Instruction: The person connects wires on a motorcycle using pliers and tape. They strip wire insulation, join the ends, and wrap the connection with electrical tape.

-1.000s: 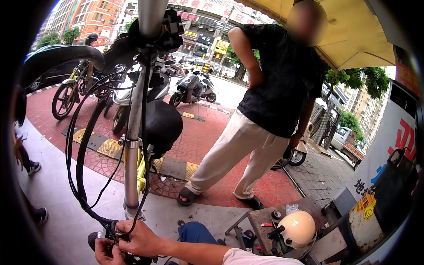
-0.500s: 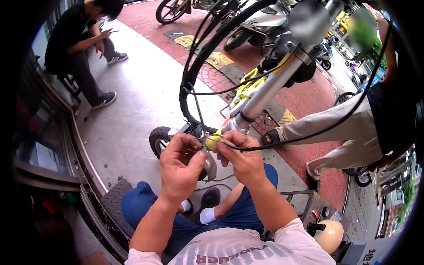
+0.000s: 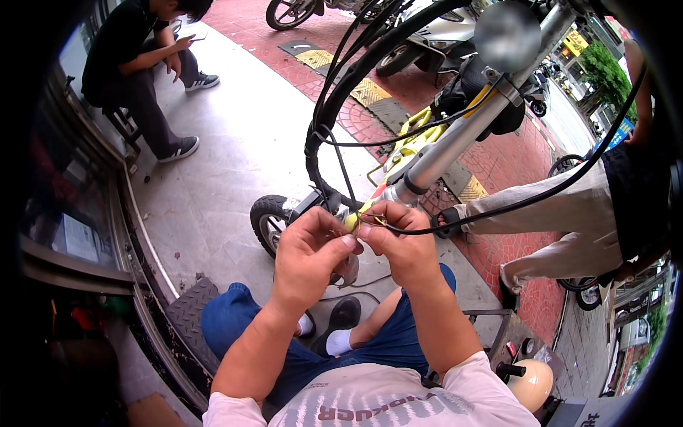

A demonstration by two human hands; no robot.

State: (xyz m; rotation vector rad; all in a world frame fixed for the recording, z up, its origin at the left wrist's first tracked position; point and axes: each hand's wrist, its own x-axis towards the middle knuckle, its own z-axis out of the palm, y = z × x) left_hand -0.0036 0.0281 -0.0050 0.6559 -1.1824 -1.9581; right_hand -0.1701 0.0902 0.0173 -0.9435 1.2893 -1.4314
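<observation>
In front of me, my left hand (image 3: pixel 307 257) is closed, thumb and fingertips pinching thin wires (image 3: pixel 358 219). My right hand (image 3: pixel 404 245) is also closed, its fingers pressed on the same wires where they come out of a black cable (image 3: pixel 512 203). That cable curves up to the far right. Just beyond my hands stands a scooter with a silver steering stem (image 3: pixel 455 139), a yellow frame (image 3: pixel 407 146) and a black front wheel (image 3: pixel 267 225). A thick black cable bundle (image 3: pixel 314 135) loops beside the stem. My fingers partly hide the wire ends.
A seated person (image 3: pixel 139 78) holds a phone at the far left. Another person in light trousers (image 3: pixel 541 185) stands at the right. Parked motorbikes (image 3: pixel 420 43) are at the back. A metal stand with small parts (image 3: pixel 523 341) is by my right knee, a ridged plate (image 3: pixel 192 313) by my left.
My left hand has come closer to my right, and its fingertips have closed at the wires. The whole scene has shifted slightly right in view.
</observation>
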